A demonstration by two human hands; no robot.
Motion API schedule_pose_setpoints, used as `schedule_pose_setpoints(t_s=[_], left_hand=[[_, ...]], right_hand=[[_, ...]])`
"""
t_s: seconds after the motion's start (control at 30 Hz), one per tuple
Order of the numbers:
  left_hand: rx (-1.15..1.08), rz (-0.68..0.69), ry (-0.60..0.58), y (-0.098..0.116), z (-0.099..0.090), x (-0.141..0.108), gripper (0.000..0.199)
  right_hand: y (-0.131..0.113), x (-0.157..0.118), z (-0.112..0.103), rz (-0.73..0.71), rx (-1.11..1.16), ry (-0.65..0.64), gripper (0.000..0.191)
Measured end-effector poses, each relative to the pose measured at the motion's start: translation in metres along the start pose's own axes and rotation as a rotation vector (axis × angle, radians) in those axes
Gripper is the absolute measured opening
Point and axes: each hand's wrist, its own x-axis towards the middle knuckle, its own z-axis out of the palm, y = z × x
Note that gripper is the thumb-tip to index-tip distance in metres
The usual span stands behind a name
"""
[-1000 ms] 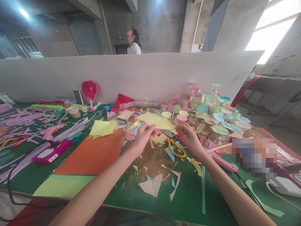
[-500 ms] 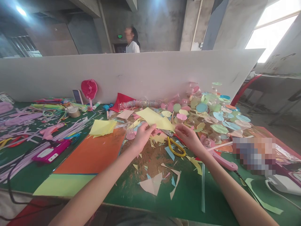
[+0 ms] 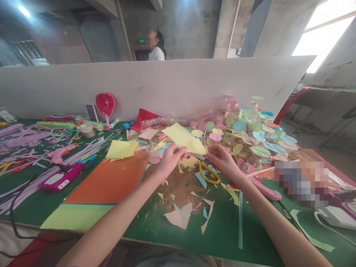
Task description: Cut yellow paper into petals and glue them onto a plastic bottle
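Observation:
A pale yellow paper sheet (image 3: 183, 138) is raised above the cluttered table, its lower edge pinched by my left hand (image 3: 171, 160). My right hand (image 3: 222, 160) has its fingertips at the sheet's right corner. Just below that hand, scissors with yellow handles (image 3: 208, 173) lie on scattered paper scraps (image 3: 180, 217), their blades partly hidden by the sheet and fingers. A small clear plastic piece (image 3: 152, 150) sits left of my left hand.
Several pastel paper circles (image 3: 258, 137) are heaped at the back right, with a pink glue gun (image 3: 263, 191) at right. An orange card (image 3: 108, 181), purple strips (image 3: 27, 136) and a magenta device (image 3: 61, 177) lie left. A white partition (image 3: 155, 89) stands behind, with a person (image 3: 156, 48) beyond it.
The yellow sheet has shifted slightly in my fingers, its far tip a little higher. My hands have barely moved, and the whole view has drifted slightly with my head.

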Motion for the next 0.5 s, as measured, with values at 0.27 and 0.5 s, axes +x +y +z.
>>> schedule_pose_setpoints(t_s=[0.27, 0.5], left_hand=[[0.021, 0.013, 0.002, 0.0021, 0.0008, -0.0011, 0.03], [0.034, 0.029, -0.014, 0.0042, 0.0042, -0.0033, 0.029]], right_hand=[[-0.0021, -0.0031, 0.0015, 0.079, 0.041, -0.042, 0.05], [-0.0037, -0.0043, 0.0038, 0.083, 0.08, -0.059, 0.054]])
